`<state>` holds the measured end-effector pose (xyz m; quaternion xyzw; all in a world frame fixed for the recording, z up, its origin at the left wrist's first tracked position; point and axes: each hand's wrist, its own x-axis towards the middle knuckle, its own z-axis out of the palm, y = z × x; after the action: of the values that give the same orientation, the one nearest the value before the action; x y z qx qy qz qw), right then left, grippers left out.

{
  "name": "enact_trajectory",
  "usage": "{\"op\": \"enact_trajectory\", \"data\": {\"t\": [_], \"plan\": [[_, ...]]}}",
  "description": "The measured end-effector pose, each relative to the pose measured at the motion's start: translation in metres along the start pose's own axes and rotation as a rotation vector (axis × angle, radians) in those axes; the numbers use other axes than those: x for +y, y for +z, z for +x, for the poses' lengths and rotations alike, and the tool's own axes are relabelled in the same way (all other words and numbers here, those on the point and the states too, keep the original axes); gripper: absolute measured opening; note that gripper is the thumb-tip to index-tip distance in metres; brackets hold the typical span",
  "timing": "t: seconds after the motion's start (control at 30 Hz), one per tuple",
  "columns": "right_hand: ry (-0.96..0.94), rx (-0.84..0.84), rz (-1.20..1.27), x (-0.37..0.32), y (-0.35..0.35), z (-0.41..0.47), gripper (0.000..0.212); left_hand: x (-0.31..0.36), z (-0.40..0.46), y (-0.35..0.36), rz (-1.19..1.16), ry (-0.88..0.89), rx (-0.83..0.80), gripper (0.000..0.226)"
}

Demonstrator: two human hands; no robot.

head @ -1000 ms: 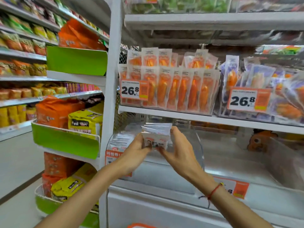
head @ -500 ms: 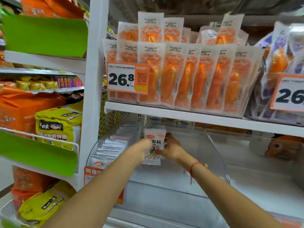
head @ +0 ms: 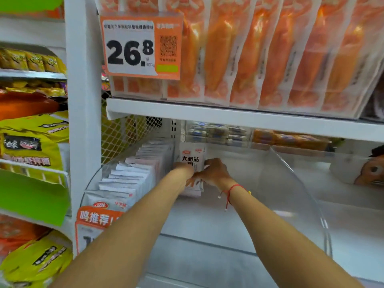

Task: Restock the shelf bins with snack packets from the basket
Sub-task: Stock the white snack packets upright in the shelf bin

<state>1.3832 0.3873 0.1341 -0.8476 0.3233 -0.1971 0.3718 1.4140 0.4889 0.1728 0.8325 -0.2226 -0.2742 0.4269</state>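
White foil packets, a small stack with black characters on the front one, stand upright deep in the clear bin, towards its back wall and just right of the row of matching packets that fills the bin's left side. You have them sandwiched: your left hand is on the stack's left edge, its fingers hidden behind the wrist so you cannot tell how they curl, and your right hand has its fingers bent round the right edge and the lower front. Held from both sides like this, the stack probably stays square and upright while you seat it at the back, so the next handfuls can line up in front as a second row. The bin floor to the right of your hands and towards its front lip lies bare. A red cord bracelet sits on your right wrist. Above, the white shelf board carries long orange packets behind a 26.8 price card. At the bin's front left corner hangs an orange promotion tag. No basket shows in this view.
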Motion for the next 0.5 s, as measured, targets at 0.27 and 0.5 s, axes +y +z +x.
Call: {"op": "enact_trajectory", "data": {"t": [0.27, 0.5], "plan": [[0.031, 0.048, 0.062, -0.002, 0.004, -0.006, 0.039, 0.014, -0.019, -0.005, 1.336, 0.253, 0.164, 0.034], [0.148, -0.027, 0.272, 0.001, 0.012, 0.005, 0.074, -0.011, 0.004, -0.027, 1.838, 0.390, -0.010, 0.059]]}}
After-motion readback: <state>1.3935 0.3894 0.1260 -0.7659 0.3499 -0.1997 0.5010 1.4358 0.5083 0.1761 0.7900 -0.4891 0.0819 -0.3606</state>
